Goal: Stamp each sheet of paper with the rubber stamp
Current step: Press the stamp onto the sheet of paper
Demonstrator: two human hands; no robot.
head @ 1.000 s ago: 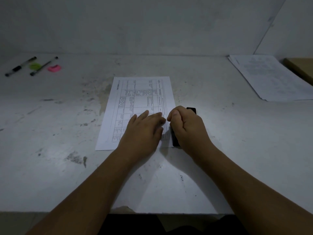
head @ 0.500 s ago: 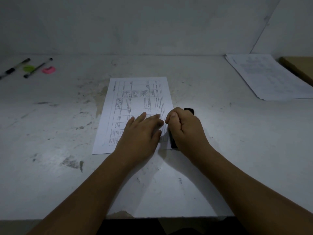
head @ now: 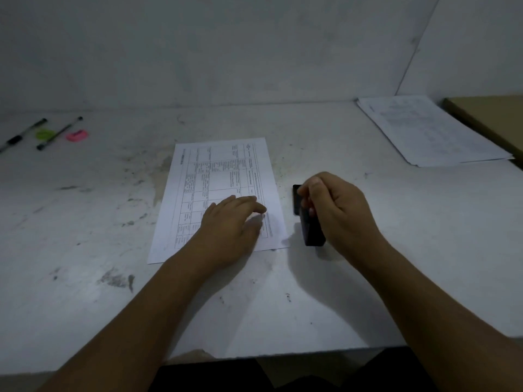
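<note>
- The right hand (head: 339,210) has its fingers and thumb curled round the black rubber stamp (head: 310,224), which sits just beside the right edge of the sheet (head: 218,171), off the paper.
- The left hand (head: 229,230) lies flat, fingers straight, pinning the sheet's near half to the table (head: 396,250).
- The light is dim, so I cannot tell whether a mark is already on the page, or whether the stamp touches the table.
- To stamp well: keep the left palm down, bring the stamp down square, press evenly, and lift straight up.
- More sheets wait in a stack (head: 433,131), well apart at the far right.
</note>
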